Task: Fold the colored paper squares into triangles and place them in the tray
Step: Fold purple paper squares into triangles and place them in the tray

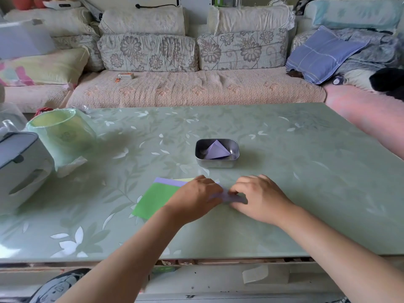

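On the near middle of the green floral surface, the left hand and right hand meet over a purple paper, their fingers curled down and pinching it from both sides; its fold is mostly hidden. Just left, partly under the left hand, lies a green square atop a purple square and a yellow square. Beyond the hands, apart from them, the metal tray holds a folded purple triangle.
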Demonstrator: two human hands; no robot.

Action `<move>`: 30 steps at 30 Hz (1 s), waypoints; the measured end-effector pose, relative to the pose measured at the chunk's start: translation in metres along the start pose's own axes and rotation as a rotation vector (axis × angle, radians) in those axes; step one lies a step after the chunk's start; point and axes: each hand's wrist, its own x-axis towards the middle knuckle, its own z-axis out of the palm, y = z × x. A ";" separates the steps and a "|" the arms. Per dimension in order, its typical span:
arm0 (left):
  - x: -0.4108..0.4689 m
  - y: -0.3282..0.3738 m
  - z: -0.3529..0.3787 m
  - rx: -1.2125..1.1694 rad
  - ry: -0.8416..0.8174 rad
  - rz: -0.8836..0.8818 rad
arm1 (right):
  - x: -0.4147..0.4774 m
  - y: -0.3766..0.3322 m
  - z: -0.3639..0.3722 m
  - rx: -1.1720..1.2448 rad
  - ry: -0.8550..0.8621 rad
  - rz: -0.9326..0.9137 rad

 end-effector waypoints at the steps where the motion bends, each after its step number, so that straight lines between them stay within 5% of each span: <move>1: 0.000 -0.001 0.000 0.009 0.027 0.026 | 0.002 0.001 0.002 -0.010 0.024 -0.025; 17: 0.001 0.009 -0.018 -0.019 0.219 -0.066 | 0.018 -0.015 -0.006 0.234 0.354 -0.032; 30: 0.002 0.010 -0.038 0.006 0.236 -0.116 | 0.018 -0.014 -0.018 0.295 0.325 0.029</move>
